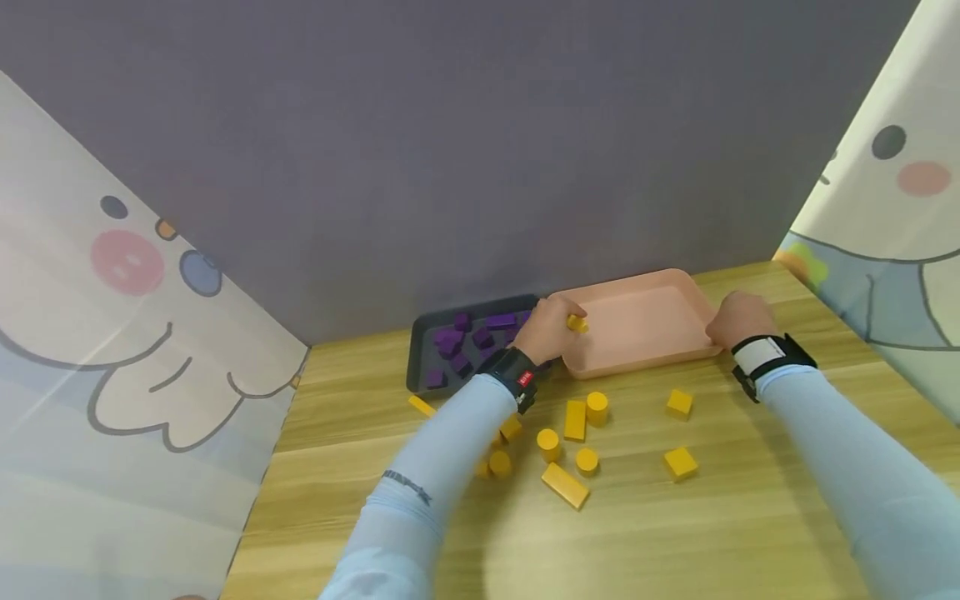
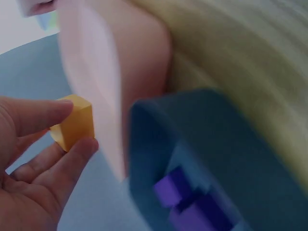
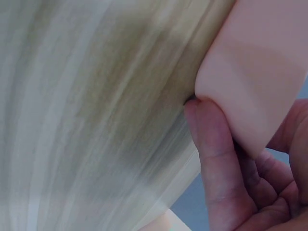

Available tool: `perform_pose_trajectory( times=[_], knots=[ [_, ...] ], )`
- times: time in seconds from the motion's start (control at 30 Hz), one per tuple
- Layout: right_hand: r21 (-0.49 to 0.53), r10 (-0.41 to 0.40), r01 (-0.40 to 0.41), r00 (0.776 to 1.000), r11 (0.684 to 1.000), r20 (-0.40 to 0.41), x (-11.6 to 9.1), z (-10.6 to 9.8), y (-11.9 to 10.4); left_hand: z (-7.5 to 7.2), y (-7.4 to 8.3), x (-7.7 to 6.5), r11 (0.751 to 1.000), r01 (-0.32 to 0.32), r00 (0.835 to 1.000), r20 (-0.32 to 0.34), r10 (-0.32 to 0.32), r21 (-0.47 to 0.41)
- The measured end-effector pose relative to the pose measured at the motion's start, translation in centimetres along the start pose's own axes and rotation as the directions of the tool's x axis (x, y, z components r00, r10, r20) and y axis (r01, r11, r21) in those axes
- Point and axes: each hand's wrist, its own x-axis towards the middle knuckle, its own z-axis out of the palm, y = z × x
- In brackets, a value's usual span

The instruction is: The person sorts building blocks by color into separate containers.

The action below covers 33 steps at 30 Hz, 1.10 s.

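Observation:
My left hand [image 1: 546, 330] pinches a yellow block [image 2: 74, 122] between thumb and fingers, above the left end of the pink tray [image 1: 637, 332]. In the left wrist view the block has flat faces and is held clear of the tray wall. At the tray's right end, my right hand [image 1: 742, 319] grips its edge; in the right wrist view its fingers [image 3: 216, 139] curl about the corner of the wall. A dark grey tray [image 1: 415, 358] with several purple blocks [image 1: 450, 342] stands to the left, partly hidden behind my left hand and wrist.
Several yellow blocks lie on the wooden table [image 1: 630, 533] in front of the trays, among them a cylinder [image 1: 548, 445], a long block [image 1: 566, 486] and a cube [image 1: 680, 464]. My left forearm covers some. A grey wall [image 1: 480, 150] rises behind.

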Motion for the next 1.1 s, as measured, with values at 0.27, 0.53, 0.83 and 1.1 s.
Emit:
perform_pose_trajectory(
  times=[0.27,0.53,0.83,1.1],
  knots=[
    [-0.020,0.037,-0.037,0.999,0.999,0.024,0.2,0.7,-0.5,2.0,0.0,0.3,0.997,0.045,0.995,0.085,-0.050,0.067],
    [-0.025,0.047,-0.046,0.999,0.999,0.018,0.2,0.3,-0.8,2.0,-0.1,0.9,0.994,0.043,0.996,0.074,-0.050,0.098],
    [0.003,0.086,-0.087,0.996,0.996,0.031,0.2,0.2,-0.5,2.3,-0.2,1.1,0.997,0.043,0.997,0.062,-0.046,0.063],
    [0.011,0.088,-0.088,0.995,0.996,0.046,0.3,0.1,-0.1,0.2,-1.0,-0.4,0.998,0.018,1.000,0.022,-0.017,-0.055]
  ],
)
